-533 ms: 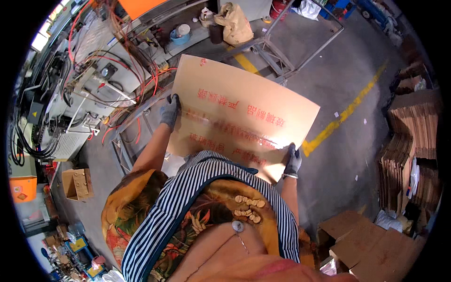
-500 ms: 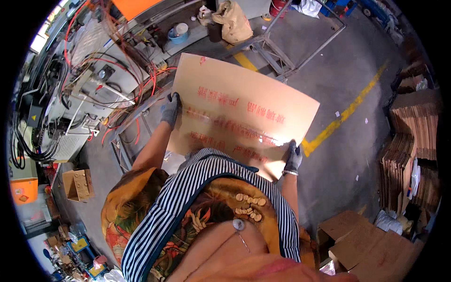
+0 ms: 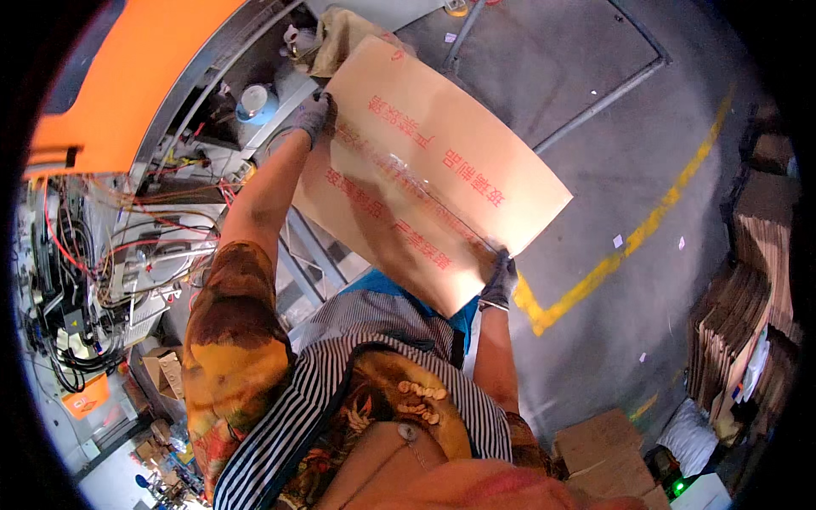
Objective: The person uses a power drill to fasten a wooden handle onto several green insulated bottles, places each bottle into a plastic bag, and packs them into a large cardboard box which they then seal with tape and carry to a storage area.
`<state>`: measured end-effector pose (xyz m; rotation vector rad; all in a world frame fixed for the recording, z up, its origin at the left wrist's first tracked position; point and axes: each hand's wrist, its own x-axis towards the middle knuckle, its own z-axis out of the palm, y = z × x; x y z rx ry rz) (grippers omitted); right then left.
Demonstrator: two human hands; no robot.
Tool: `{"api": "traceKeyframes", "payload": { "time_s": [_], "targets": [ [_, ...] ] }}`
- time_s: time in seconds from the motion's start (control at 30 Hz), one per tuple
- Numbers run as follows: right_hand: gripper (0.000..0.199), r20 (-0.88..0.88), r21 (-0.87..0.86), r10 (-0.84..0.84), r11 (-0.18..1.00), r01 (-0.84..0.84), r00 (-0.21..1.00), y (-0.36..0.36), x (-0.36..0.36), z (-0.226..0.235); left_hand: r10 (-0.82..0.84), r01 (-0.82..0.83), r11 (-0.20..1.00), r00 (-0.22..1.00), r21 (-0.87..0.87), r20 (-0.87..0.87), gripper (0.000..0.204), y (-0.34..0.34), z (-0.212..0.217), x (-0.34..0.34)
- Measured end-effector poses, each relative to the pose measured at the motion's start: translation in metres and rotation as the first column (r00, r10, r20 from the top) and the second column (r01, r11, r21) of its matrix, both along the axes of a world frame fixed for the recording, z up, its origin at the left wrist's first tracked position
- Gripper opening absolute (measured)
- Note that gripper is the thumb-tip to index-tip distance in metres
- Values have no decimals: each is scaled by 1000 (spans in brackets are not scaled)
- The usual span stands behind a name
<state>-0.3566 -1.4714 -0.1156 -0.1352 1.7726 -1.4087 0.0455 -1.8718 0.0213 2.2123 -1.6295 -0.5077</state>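
Observation:
In front of me I hold a brown cardboard box (image 3: 476, 161) at its two opposite ends. Red printing and a strip of clear tape along a middle seam show on its upper face; its sides and underside are hidden. My left hand (image 3: 313, 117), in a grey glove, is closed on the far left end. At the near right end, my right hand (image 3: 501, 279), also gloved, grips the edge close to the end of the taped seam. The box lies tilted across my view, its left end farther away than its right.
Beyond the box stand a metal frame (image 3: 595, 102) and a tan sack (image 3: 336, 47). An orange machine panel (image 3: 144, 76) and tangled hoses (image 3: 127, 221) lie left. A yellow floor line (image 3: 654, 221) and stacked flat cardboard (image 3: 731, 306) are to the right.
My view has swung left, bringing more of the orange machine into sight. The box has shifted away and turned clockwise, with my left arm reaching farther out. Both hands keep their hold.

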Motion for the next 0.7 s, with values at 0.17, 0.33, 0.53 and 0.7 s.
{"api": "traceKeyframes", "payload": {
  "time_s": [0.17,0.33,0.53,0.7],
  "targets": [
    [28,145,-88,-18,996,31,989,-67,2,-54,-39,40,995,999,90,-15,53,-115,-82,-5],
    [28,348,10,-42,999,41,936,-130,-22,-79,-262,229,956,948,-183,-182,60,-171,-156,-33],
    [59,190,41,37,998,-46,981,-191,-81,-79,-80,153,979,894,-133,441,81,-120,-187,-82],
    [70,550,245,39,947,-205,834,-218,-109,-50,-126,166,986,851,-33,510,81,-169,-164,-46]
  ]
}}
